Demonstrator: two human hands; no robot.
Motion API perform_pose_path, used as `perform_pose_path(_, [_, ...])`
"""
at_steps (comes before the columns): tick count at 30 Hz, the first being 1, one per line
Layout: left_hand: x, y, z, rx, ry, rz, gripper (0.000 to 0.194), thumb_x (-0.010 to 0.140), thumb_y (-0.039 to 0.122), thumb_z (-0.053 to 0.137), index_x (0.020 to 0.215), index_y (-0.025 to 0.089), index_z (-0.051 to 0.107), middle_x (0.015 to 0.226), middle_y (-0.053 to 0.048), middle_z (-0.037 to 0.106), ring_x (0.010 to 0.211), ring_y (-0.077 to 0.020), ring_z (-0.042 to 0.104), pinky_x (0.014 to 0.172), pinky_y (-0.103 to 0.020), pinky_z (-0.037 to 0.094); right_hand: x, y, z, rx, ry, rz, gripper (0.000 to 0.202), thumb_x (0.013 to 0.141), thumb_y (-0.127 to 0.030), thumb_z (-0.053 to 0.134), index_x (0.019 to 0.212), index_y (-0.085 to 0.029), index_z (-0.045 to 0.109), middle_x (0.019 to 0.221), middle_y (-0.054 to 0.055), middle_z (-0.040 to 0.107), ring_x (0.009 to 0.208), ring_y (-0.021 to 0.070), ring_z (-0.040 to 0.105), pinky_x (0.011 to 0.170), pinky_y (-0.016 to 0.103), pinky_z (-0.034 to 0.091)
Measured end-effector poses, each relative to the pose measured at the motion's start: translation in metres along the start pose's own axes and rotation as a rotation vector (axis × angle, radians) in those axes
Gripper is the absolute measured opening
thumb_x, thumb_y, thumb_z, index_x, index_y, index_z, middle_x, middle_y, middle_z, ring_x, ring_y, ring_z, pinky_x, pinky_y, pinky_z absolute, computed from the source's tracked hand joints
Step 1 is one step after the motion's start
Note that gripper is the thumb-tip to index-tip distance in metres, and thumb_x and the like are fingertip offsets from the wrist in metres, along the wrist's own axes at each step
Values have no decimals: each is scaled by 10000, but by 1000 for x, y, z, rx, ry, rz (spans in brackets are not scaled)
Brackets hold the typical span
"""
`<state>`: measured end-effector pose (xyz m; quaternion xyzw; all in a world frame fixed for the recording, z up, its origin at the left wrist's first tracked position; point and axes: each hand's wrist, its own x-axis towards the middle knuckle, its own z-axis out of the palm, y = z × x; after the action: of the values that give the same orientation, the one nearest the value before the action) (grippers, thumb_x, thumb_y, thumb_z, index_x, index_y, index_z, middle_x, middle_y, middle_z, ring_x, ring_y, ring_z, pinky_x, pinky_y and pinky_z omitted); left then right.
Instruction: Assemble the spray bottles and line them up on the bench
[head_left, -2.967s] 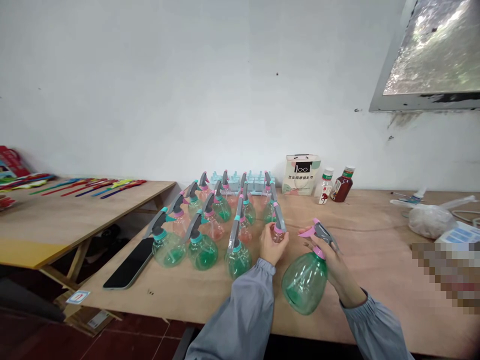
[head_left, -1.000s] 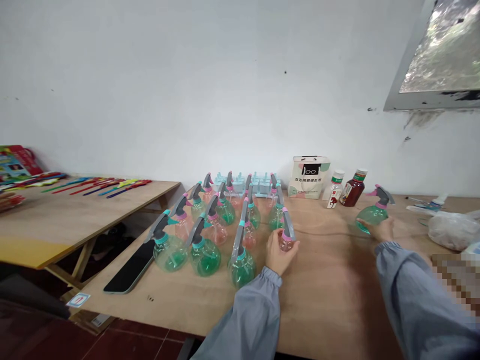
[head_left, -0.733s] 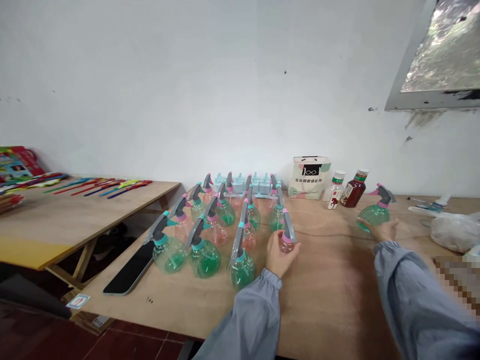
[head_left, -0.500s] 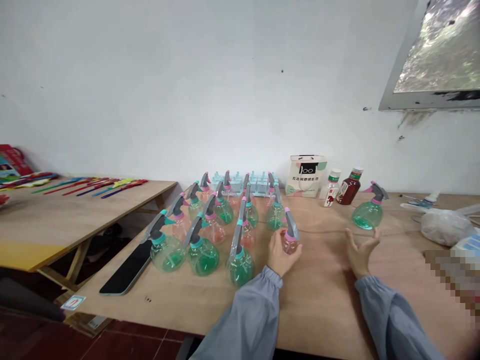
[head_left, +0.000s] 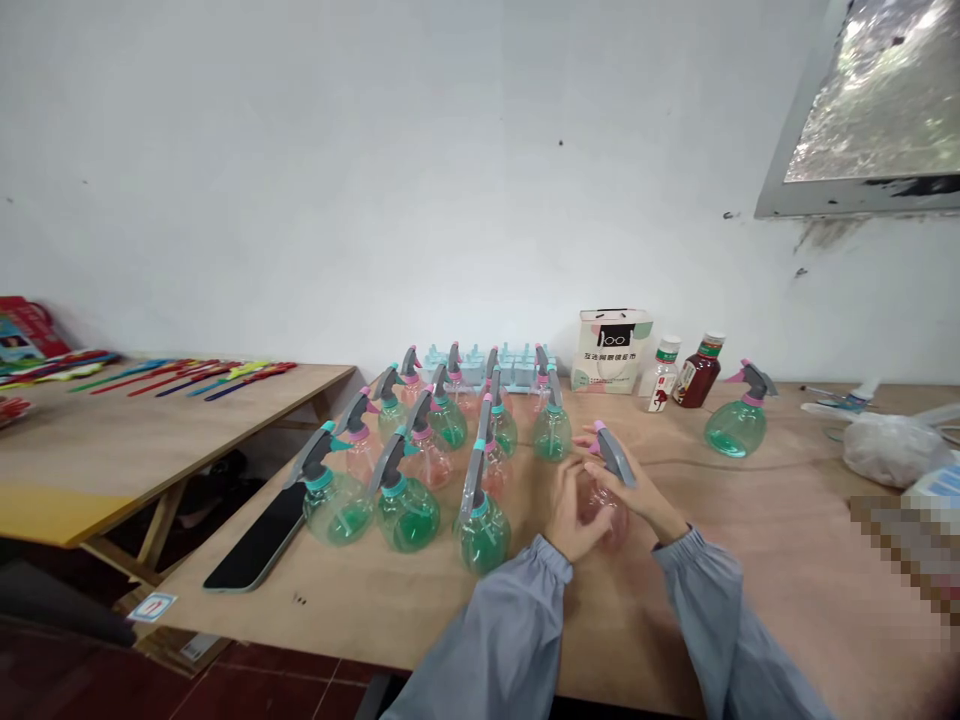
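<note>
A clear pink spray bottle [head_left: 611,515] with a grey sprayer head and pink nozzle stands tilted between my two hands. My left hand [head_left: 571,512] is wrapped round its body from the left. From the right, my right hand [head_left: 643,488] closes round the neck, just under the grey trigger head; some of its fingers are hidden behind the bottle. Left of my hands stand several green and pink spray bottles in rows, the nearest a green spray bottle [head_left: 484,537] with green liquid. Another green spray bottle [head_left: 735,428] with a pink collar stands apart at the right.
A black phone [head_left: 259,540] lies at the table's left edge. Along the wall are pale blue molds [head_left: 517,372], a paper bag [head_left: 611,350], a white-labelled bottle [head_left: 661,375] and a dark red bottle [head_left: 700,372]. A plastic bag [head_left: 892,450] sits at the right.
My right hand has moved left from bare table and now grips the pink bottle's neck. The bottle has shifted slightly right and tilted, still in my left hand.
</note>
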<state>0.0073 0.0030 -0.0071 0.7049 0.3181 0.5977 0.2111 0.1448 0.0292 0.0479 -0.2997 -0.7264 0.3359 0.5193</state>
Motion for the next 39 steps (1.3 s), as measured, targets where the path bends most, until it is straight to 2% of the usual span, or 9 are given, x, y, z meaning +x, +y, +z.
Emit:
perform_pose_path(4, [29,-14,2,153,406,-140,414,841,179,547,1244,206,458,1323,-140,474,1332,-275,457,1133,-506,362,-12,8,-5,6,71,87,681,775,-510,737,1384,-300,515,1232,70,672,1185,258,608,1065,466,461])
perform_pose_path(6, [52,-26,4,245,459,-233,565,792,179,610,1314,188,396,1394,-170,420,1402,-297,391,1170,-507,316,-15,10,-9,9,130,151,597,728,-561,755,1241,-281,633,1075,62,722,1092,276,638,1041,475,469])
perform_pose_path(9, [82,-43,7,319,396,-338,813,724,220,728,1405,152,289,1494,-233,346,1468,-342,303,1192,-512,281,-16,9,-13,141,148,209,497,654,-583,794,1028,-268,705,925,50,733,963,279,661,995,472,486])
perform_pose_path(12, [90,-54,7,324,330,-435,866,722,277,771,1416,136,273,1477,-256,405,1438,-353,368,1171,-497,316,-17,5,-9,322,198,176,391,662,-531,804,926,-259,704,920,36,716,895,238,656,930,411,511])
perform_pose_path(16, [72,-57,5,336,272,-466,809,730,348,782,1377,141,343,1419,-243,485,1384,-355,445,1134,-492,361,-19,-1,1,401,332,139,287,714,-500,763,805,-242,678,783,8,657,726,176,607,749,322,523])
perform_pose_path(21, [44,-55,0,327,252,-408,809,690,340,798,1365,197,376,1390,-191,517,1353,-333,477,1121,-478,379,-20,-7,12,552,122,267,320,717,-493,733,914,-248,673,922,42,704,898,236,676,810,360,533])
perform_pose_path(23, [38,-54,-1,310,242,-397,803,679,324,796,1358,195,387,1359,-182,537,1319,-330,506,1100,-474,402,-20,-10,16,545,116,279,322,717,-509,727,894,-248,664,905,47,714,921,254,686,826,377,537])
perform_pose_path(35, [35,-52,-3,299,251,-362,765,667,298,781,1331,201,413,1326,-168,570,1262,-335,547,1062,-472,441,-22,-27,30,539,146,200,295,689,-511,745,775,-250,637,755,13,674,769,218,660,785,367,541])
perform_pose_path(39, [35,-51,-4,287,244,-355,777,640,277,787,1324,194,427,1297,-163,588,1240,-335,563,1041,-471,465,-20,-37,34,506,107,203,303,694,-531,723,815,-266,640,786,25,675,856,241,662,826,380,530])
